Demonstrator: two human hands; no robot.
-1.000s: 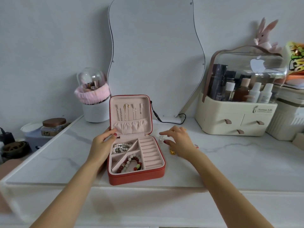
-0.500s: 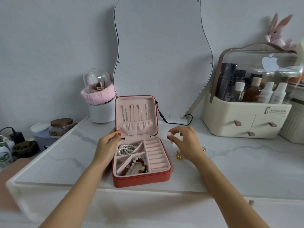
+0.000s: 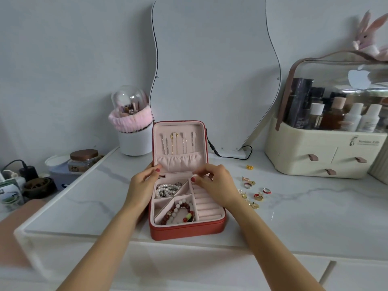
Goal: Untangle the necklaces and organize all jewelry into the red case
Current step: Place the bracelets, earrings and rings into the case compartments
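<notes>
Both hands work: my left hand point(image 3: 142, 183) grips the red case point(image 3: 186, 229) steady; right hand point(image 3: 214, 185) pinches something small over the ring rolls' point(image 3: 206, 204) far edge.

Wavy mirror point(image 3: 212, 66) behind; cosmetics organizer point(image 3: 323, 152) right; brush holder point(image 3: 134, 131) left.

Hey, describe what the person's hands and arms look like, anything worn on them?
Both forearms are bare, with no sleeves in view. The left hand and the right hand have dark red polished nails. No rings, bracelets or watch show on either wrist or on the fingers that can be seen.
</notes>
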